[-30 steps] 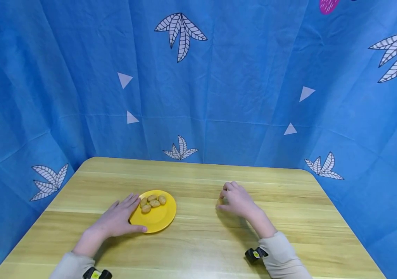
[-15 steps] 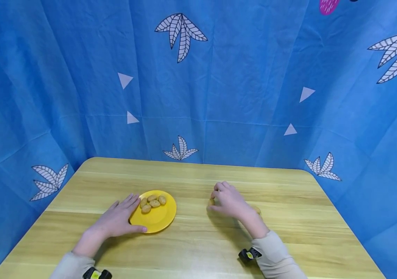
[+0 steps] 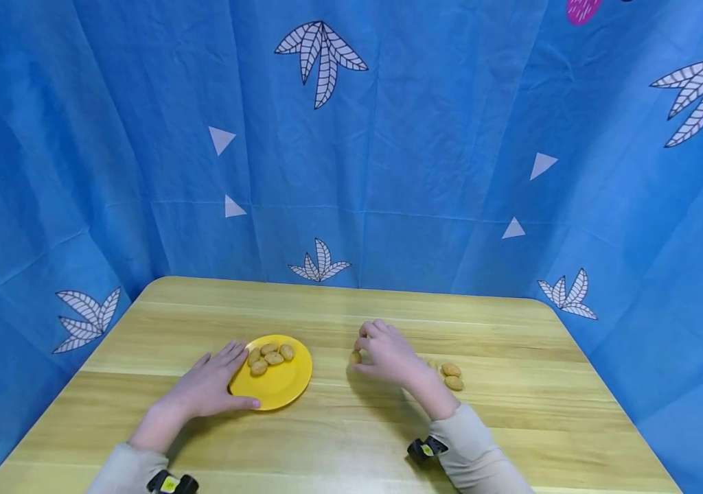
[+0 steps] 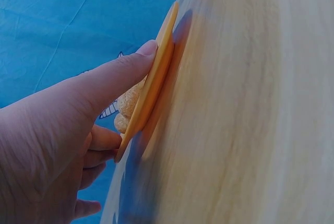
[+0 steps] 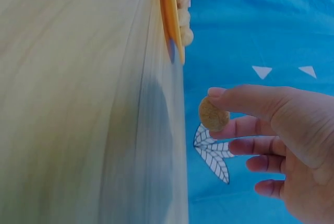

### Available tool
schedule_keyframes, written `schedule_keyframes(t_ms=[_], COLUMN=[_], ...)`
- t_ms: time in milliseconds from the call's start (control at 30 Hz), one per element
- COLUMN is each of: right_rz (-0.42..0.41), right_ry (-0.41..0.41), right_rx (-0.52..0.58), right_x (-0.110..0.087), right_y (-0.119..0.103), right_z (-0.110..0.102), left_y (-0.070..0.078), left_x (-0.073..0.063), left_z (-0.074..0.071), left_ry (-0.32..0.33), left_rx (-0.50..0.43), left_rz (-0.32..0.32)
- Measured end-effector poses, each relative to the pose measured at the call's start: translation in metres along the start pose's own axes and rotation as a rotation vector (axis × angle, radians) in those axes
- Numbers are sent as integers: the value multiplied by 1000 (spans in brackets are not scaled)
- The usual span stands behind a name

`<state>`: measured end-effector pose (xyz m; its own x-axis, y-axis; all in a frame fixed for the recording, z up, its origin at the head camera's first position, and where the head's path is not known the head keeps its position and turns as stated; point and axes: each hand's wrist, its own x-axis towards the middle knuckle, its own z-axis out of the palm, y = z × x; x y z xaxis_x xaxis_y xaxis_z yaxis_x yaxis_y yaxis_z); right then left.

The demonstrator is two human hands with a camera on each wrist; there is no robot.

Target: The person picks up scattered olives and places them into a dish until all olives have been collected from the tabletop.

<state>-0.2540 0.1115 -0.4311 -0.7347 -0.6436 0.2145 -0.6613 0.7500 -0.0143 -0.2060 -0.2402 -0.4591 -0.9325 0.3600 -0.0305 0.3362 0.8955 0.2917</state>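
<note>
In the head view my left hand (image 3: 206, 392) rests at the left edge of a round yellow plate (image 3: 283, 390), thumb and fingers spread apart along its rim. The left wrist view has the straight thumb (image 4: 122, 72) on the rim. Several small tan, rough-skinned nut-like ovals (image 3: 274, 359) lie together on the plate's far part. To the right of the plate, above the table, my right hand (image 3: 391, 360) pinches one more such tan nut-like oval (image 5: 213, 114) between thumb and index finger; the other fingers are loosely bent beneath.
Several more tan ovals (image 3: 452, 382) lie on the wooden table (image 3: 339, 439) behind the right wrist, one partly hidden by it. A blue patterned curtain (image 3: 425, 137) hangs round the table's back and sides. Both wrists carry black straps with small devices.
My right hand has moved left toward the plate with the tan oval in its fingers. The loose ovals behind it have come into view. The left hand and plate stay put.
</note>
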Motion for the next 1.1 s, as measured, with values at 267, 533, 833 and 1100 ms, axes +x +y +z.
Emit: schedule_keyframes(t_ms=[267, 533, 833, 1100], right_rz=[-39, -63, -107, -121], right_ry=[12, -15, -33, -92], right_rx=[10, 7, -22, -38], right_x=[9, 20, 32, 44], right_y=[-15, -30, -48, -65], right_z=[-2, 2, 6, 8], left_y=[-1, -3, -2, 0], left_x=[0, -1, -3, -1], left_z=[1, 1, 0, -1], left_ry=[-8, 6, -5, -5], left_rx=[-2, -3, -10, 1], left_rz=[-8, -7, -7, -2])
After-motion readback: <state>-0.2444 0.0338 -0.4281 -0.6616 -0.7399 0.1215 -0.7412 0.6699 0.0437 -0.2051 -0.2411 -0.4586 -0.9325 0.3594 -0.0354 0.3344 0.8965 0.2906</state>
